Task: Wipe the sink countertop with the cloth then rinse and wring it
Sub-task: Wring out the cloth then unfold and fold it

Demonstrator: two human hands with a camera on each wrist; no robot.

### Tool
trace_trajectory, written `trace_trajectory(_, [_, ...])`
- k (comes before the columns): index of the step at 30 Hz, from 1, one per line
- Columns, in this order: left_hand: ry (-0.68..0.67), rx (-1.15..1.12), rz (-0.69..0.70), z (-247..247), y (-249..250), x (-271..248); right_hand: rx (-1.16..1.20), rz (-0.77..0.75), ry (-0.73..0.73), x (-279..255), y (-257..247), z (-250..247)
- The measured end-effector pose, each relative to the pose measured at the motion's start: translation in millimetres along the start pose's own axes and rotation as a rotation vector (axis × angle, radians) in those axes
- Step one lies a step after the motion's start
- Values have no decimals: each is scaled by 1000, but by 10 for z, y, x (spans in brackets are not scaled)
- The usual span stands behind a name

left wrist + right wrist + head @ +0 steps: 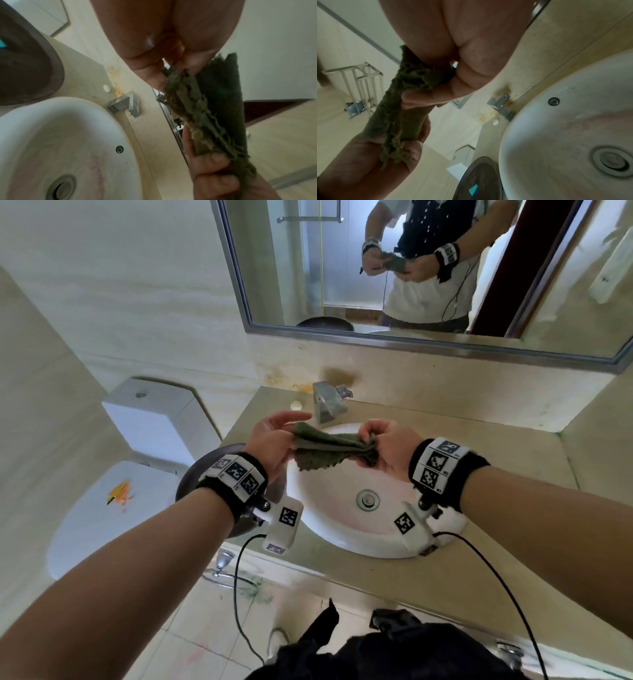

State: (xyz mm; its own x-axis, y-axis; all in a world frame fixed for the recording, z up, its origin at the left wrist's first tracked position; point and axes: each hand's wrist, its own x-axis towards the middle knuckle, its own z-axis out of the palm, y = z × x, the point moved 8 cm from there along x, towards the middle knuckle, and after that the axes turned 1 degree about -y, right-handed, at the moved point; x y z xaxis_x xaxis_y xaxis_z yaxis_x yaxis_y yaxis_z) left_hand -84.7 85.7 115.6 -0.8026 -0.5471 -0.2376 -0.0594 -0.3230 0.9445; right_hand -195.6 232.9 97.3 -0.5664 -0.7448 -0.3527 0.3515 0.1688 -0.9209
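Observation:
Both hands hold a frayed green cloth point(329, 446) stretched between them above the white sink basin point(342, 542). My left hand point(274, 440) holds the cloth's left end, with its upper fingers reaching out toward the tap. My right hand point(383, 446) has its fingers curled round the bunched right end. In the left wrist view the cloth point(205, 108) runs from my left hand point(154, 40) down to my right hand point(214, 175). In the right wrist view the cloth point(399, 108) runs from my right hand point(453, 40) down to my left hand point(359, 162). The beige countertop point(496, 446) surrounds the basin.
A chrome tap point(329, 402) stands behind the basin, with a small white object point(296, 405) beside it. A dark round bowl point(205, 470) sits at the counter's left edge. A toilet point(102, 508) is on the left. A mirror point(411, 268) hangs above. The drain point(368, 499) lies in the basin.

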Motion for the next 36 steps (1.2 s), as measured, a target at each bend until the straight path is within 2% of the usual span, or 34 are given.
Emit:
trace_trajectory(2, [-37, -111, -89, -151, -14, 29, -12, -8, -55, 91, -26, 161])
trace_trajectory(4, [-119, -137, -252, -231, -75, 28, -50, -14, -129, 170, -58, 318])
trace_trajectory(6, [-199, -10, -395, -357, -132, 36, -112, -17, -201, 256, -90, 520])
trace_trajectory(7, [-250, 91, -418, -437, -119, 70, -146, -18, -224, 330, -109, 626])
trace_trajectory(9, [-332, 232, -414, -530, -71, 120, -239, -37, -254, 455, -139, 786])
trace_trajectory(14, [-373, 497, -395, -949, 49, 413, -303, -45, -216, 799, -188, 1141])
trace_trajectory(16, [-381, 589, -362, -1056, 55, 521, -240, -11, -170, 929, -162, 1225])
trace_trajectory(20, [-312, 671, -315, -1298, -85, 713, -33, 160, -40, 1105, 27, 1325])
trace_trajectory(23, [-304, 668, -343, -1445, -361, 759, -405, 141, 54, 1284, 253, 1271])
trace_trajectory(26, [-282, 775, -374, -1626, -667, 780, -758, 117, 167, 1467, 525, 1211])
trace_trajectory(30, [-200, 837, -408, -1904, -1034, 830, -926, 81, 185, 1664, 842, 1304])
trace_trajectory(32, [-167, 916, -385, -2012, -1136, 883, -969, 78, 169, 1754, 977, 1374])
trace_trajectory(36, [-178, 1151, -375, -2119, -1327, 979, -1181, 118, 14, 1875, 1239, 1559])
